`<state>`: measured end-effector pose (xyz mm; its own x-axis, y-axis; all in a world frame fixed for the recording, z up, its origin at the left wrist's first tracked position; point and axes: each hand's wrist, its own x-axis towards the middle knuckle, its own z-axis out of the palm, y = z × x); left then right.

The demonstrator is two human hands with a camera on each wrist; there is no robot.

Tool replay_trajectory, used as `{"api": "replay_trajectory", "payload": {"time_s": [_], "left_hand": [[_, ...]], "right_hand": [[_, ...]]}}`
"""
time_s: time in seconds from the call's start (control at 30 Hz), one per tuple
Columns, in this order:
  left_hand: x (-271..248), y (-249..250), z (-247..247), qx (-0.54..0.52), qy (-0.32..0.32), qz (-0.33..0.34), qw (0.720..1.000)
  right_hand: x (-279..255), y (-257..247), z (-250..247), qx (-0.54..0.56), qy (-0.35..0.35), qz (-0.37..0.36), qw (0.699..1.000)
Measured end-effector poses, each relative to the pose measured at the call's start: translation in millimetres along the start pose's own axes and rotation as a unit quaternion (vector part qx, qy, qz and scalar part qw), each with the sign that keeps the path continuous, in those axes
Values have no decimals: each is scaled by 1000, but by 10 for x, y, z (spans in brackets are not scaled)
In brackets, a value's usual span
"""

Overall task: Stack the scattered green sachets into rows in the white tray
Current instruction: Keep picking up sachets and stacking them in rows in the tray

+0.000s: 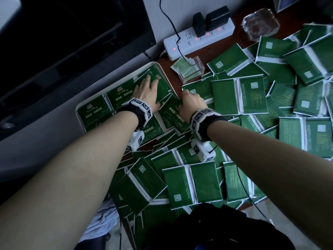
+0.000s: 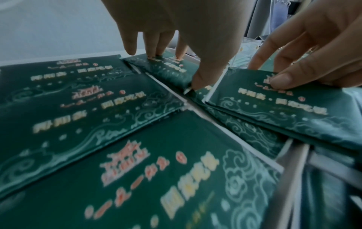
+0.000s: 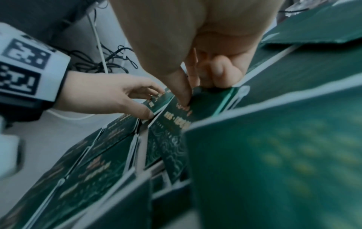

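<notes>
A: What is seen nearest on the worktop?

B: A loose heap of green sachets is spread over the near edge and the whole right side, many with their plain backs turned up. These are judged to be the ones not yet sorted.

A: And just beyond that?

B: The white tray is set by the left edge of the worktop. Rows of sachets are already laid in it face up, overlapping so the printed fronts match.

A: How is the left hand held?

B: It is laid flat, fingers straight, on the sachets in the tray's far right corner, with the thumb pressed at a sachet's edge. The row is probably being held down so it is not shifted.

A: And the right hand?

B: A small stack of sachets is pinched between its thumb and curled fingers at the tray's right rim, tilted over the rim. It is judged to be going in as the next row.

A: What is farthest?

B: A clear holder, a power strip with plugs and a glass dish are kept along the far edge, clear of the sorting.
</notes>
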<state>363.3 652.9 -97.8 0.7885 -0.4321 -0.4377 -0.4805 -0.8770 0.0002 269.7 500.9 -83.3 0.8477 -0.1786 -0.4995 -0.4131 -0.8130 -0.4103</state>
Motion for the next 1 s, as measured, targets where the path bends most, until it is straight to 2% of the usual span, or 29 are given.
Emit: {"api": "replay_trajectory", "payload": {"time_s": [0.37, 0.6, 1.0], "left_hand": [[148, -75, -44, 12, 27, 24, 999], [202, -115, 32, -3, 38, 31, 999], [230, -154, 131, -35, 52, 61, 996]], "right_hand": [[125, -47, 1, 50, -2, 42, 998], [161, -96, -30, 32, 5, 10, 999], [207, -107, -19, 35, -4, 27, 999]]}}
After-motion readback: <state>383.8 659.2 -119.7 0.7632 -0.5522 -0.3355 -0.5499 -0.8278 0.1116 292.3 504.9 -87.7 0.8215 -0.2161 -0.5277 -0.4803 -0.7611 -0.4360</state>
